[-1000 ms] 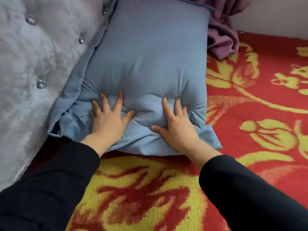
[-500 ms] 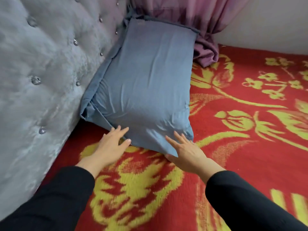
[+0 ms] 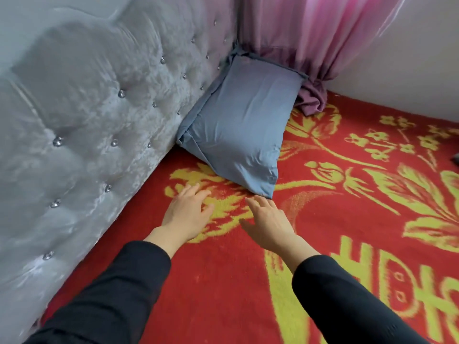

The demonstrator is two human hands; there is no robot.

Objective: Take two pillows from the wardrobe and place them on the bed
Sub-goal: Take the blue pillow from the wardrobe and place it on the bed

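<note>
A blue pillow (image 3: pixel 242 122) lies on the bed, leaning against the grey tufted headboard (image 3: pixel 104 115) in the far corner. The bed is covered by a red blanket with a yellow flower pattern (image 3: pixel 347 219). My left hand (image 3: pixel 187 212) hovers over the blanket just in front of the pillow, fingers spread, holding nothing. My right hand (image 3: pixel 267 219) is beside it, fingers apart and empty, its fingertips close to the pillow's near corner without touching it. Only one pillow is in view.
A pink curtain (image 3: pixel 313 38) hangs behind the pillow, its purple end bunched on the bed (image 3: pixel 311 100). A pale wall (image 3: pixel 409 65) runs along the bed's far side. A small dark object (image 3: pixel 456 158) shows at the right edge.
Both hands have lifted off the pillow and drawn back toward me. The view has pulled away, so the pillow looks smaller and farther off.
</note>
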